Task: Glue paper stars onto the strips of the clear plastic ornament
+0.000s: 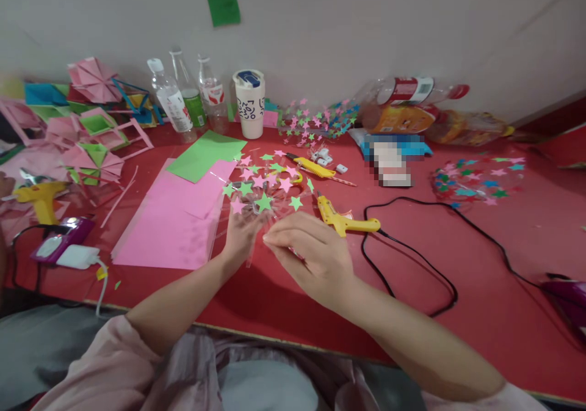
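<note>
Pink and green paper stars [264,202] sit on a clear plastic piece cut into strips, which spreads out above the table in front of me. My left hand [242,238] grips this piece from below at its near side, its fingertips partly hidden behind the stars. Just right of it, my right hand [317,258] is closed in a pinch close to the plastic. A short length of a thin red-and-white striped stick [296,253] shows between its fingers. Beyond the right hand lies a yellow glue gun [341,217], and a yellow utility knife [315,167] rests behind the stars.
Pink sheets [160,228] and a green sheet [206,154] lie left. Bottles [171,99] and a cup [250,109] line the wall. Paper crafts [98,127] and another glue gun [40,198] are far left. A black cord [430,202] loops across the right.
</note>
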Tool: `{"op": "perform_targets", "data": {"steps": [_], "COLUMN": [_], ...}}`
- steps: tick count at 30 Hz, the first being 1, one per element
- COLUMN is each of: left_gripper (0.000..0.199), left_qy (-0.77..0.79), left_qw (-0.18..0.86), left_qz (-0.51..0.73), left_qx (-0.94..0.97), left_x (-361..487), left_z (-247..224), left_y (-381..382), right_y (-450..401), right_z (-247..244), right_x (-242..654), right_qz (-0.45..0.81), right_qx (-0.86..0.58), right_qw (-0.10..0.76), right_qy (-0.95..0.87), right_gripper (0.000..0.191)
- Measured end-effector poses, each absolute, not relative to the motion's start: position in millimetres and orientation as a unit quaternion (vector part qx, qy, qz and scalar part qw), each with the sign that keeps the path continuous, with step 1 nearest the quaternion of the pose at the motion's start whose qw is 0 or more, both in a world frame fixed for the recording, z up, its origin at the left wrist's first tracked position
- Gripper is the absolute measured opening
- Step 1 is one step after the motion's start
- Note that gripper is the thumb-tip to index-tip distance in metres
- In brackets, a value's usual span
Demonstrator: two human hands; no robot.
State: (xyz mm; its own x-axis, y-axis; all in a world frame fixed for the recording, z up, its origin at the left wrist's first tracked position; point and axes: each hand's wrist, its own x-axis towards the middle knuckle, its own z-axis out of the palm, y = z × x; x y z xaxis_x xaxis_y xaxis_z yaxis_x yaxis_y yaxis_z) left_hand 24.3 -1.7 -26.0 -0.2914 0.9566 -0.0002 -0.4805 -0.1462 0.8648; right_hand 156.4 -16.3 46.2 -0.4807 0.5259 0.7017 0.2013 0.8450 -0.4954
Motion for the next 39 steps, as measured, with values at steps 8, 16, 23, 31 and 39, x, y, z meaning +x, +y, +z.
{"op": "perform_targets", "data": {"steps": [8,16,23,31,39], "left_gripper": [0.046,0.043,0.039,0.046,0.042], "left_qy": [0.383,0.383,0.39,0.392,0.41], "left_qw": [0.502,0.516,0.495,0.512,0.506], "left_qz": [0.712,0.712,0.723,0.706,0.697], "left_qx": [0.307,0.284,0.284,0.292,0.3], "left_x": [24.4,23.1,18.5,19.6,17.3], "left_z": [-26.7,-20.7,-30.5,-30.1,-45.6], "left_y": [0.4,1.2,4.5,-3.5,0.7], "right_y": [-12.9,-11.6,-11.9,-13.8,-12.0], "right_z": [47.2,53.9,53.4,43.9,46.6], "right_x": [158.4,161.6,162.4,154.0,155.6], "right_qz": [-0.01,-0.065,-0.107,-0.137,-0.162], "right_qx": [-0.239,-0.263,-0.283,-0.289,-0.277], "right_qw": [0.456,0.443,0.437,0.427,0.435], "right_qy": [-0.857,-0.855,-0.847,-0.846,-0.841], "right_gripper": [0.022,0.021,0.007,0.008,0.012]}}
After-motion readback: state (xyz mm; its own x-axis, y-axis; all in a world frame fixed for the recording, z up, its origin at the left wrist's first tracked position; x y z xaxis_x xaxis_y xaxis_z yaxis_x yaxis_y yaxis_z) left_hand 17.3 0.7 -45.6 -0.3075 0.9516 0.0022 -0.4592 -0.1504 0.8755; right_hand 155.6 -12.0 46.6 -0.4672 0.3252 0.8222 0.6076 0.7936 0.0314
